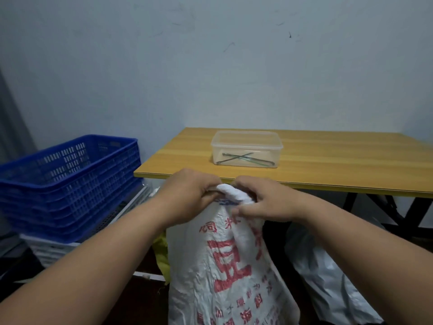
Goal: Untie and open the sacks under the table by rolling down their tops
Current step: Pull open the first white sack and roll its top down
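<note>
A pale blue-grey scuffed wall (210,66) backs a rectangular wood-grain table on black metal legs (328,160), with stacked blue perforated plastic crates (70,184) to its left under dim light.

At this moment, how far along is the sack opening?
Early. Nothing looks finished: the white printed sack stands with its neck bunched shut. In hand: the left hand and right hand both hold a grip on that neck. Left: rolling its top down, then the grey sack beside it, whose top cannot be seen.

Head camera looks forward and down, close over the table (316,158).
</note>
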